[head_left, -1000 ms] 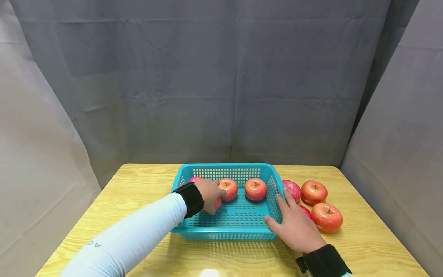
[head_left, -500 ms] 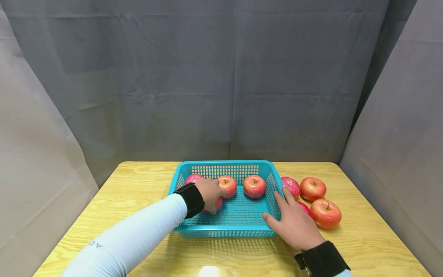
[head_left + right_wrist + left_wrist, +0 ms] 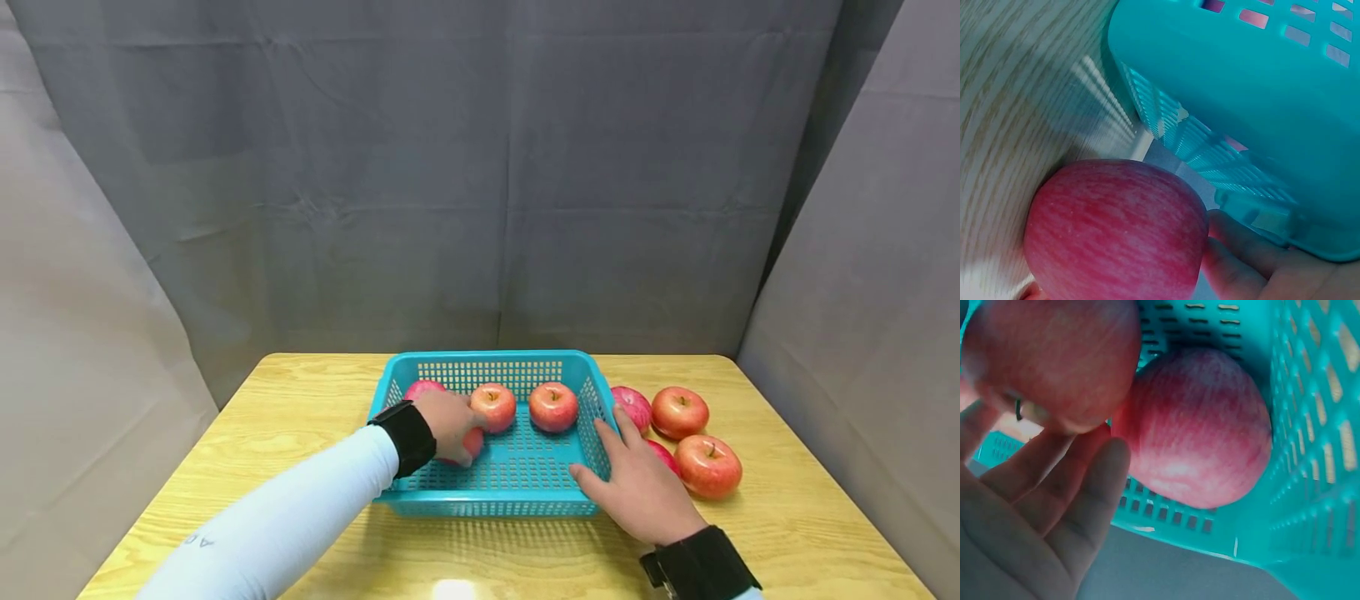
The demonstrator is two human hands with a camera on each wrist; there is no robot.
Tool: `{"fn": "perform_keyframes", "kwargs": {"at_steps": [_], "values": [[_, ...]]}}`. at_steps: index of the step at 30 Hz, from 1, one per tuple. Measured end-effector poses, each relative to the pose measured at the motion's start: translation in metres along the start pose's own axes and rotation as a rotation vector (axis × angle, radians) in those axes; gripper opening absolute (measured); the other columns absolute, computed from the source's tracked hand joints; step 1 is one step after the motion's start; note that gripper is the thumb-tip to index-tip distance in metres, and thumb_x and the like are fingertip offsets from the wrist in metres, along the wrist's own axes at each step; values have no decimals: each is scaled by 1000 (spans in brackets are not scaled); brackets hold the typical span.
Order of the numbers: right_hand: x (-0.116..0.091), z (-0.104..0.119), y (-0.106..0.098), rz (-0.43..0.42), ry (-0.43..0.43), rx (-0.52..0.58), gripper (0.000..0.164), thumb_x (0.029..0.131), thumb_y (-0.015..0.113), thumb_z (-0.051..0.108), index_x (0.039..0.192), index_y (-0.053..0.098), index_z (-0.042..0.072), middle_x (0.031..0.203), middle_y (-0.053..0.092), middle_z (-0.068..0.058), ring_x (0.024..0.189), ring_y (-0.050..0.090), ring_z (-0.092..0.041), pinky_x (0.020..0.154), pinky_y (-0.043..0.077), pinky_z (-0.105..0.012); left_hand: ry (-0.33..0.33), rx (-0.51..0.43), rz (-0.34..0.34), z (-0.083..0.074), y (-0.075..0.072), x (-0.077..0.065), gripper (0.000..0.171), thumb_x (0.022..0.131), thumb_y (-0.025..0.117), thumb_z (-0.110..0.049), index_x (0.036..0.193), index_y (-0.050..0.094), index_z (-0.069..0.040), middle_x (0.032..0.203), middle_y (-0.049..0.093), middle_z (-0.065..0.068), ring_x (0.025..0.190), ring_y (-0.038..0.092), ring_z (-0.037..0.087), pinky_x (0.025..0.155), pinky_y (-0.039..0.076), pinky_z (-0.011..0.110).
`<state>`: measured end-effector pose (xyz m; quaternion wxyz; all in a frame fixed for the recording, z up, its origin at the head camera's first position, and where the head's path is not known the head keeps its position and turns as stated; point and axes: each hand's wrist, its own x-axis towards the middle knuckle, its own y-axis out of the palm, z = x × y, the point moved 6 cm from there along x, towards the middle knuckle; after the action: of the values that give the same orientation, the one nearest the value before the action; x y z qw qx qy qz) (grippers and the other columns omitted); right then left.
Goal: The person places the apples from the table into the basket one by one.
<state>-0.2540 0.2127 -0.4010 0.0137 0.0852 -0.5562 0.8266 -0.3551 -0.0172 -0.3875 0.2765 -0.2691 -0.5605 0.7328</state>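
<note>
Inside the turquoise plastic basket point(image 3: 506, 508), my left hand point(image 3: 447, 425) grips a red apple point(image 3: 472, 442), thumb on its near side and fingers on the far side. The left wrist view shows this apple point(image 3: 1060, 369) large, stem towards the fingers point(image 3: 1100, 487), beside a pinker apple point(image 3: 1200, 431). My right hand point(image 3: 645, 492) rests spread over the basket's right rim, thumb and index finger inside. In the right wrist view, fingertips point(image 3: 1229, 231) lie between the basket wall point(image 3: 1254, 112) and a pink apple point(image 3: 1116, 231) on the table.
Two more apples point(image 3: 492, 407) point(image 3: 553, 407) and part of a pink one point(image 3: 424, 388) sit at the back of the basket. Several apples stand right of it, two of them orange-red point(image 3: 679, 413) point(image 3: 708, 467). Grey cloth point(image 3: 390, 183) surrounds the wooden table point(image 3: 300, 433).
My left hand has shifted slightly left, its fingers moving off the middle apple and staying at the front one. The right hand keeps its place on the rim.
</note>
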Motion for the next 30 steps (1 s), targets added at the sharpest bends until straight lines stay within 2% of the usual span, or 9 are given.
{"fn": "perform_keyframes", "kwargs": {"at_steps": [4,9,14,16,19,24,30], "values": [[0,-4,0,1,1,-5,100,91,46,77,153,41,-1,163,19,-26,131,47,-49,92,49,-64,-7,-35,-32,7,-5,-4,50,80,77,-43,126,69,-27,93,63,-3,73,57,14,61,49,33],[1,-8,-1,-6,2,-8,100,91,47,77,153,40,-1,163,19,-26,130,48,-50,91,49,-64,-20,-79,-47,11,-19,-9,50,86,72,-41,132,67,-22,102,66,0,81,63,18,70,53,35],[1,-9,-1,-10,-3,-2,99,92,47,76,152,41,-2,162,19,-27,131,48,-50,91,49,-64,-62,-98,-36,18,-28,-17,47,87,72,-43,129,66,-21,103,67,0,89,65,19,71,54,38],[1,-9,0,-9,-4,-1,99,92,47,76,152,41,-2,162,19,-27,130,48,-50,91,50,-64,-74,-106,-40,23,-28,-20,44,88,71,-40,127,67,-21,99,66,-1,86,63,18,71,54,38],[2,-10,1,-2,-2,-3,99,92,47,76,152,40,-2,162,19,-27,130,48,-49,91,50,-64,-92,-123,-52,32,-27,-28,43,89,71,-41,126,67,-19,105,68,1,90,64,19,74,55,38],[3,-11,1,-3,-10,-4,99,92,47,76,152,40,-3,163,19,-27,129,49,-49,91,50,-64,-135,-188,-54,47,-23,-46,52,89,74,-44,132,66,-17,122,67,9,102,66,28,82,56,45],[3,-10,1,-3,-14,-4,99,92,47,75,152,41,-4,162,20,-28,129,50,-49,91,50,-63,-177,-222,-67,61,-18,-65,57,90,74,-45,137,63,-14,121,65,10,104,66,29,86,56,46]]}}
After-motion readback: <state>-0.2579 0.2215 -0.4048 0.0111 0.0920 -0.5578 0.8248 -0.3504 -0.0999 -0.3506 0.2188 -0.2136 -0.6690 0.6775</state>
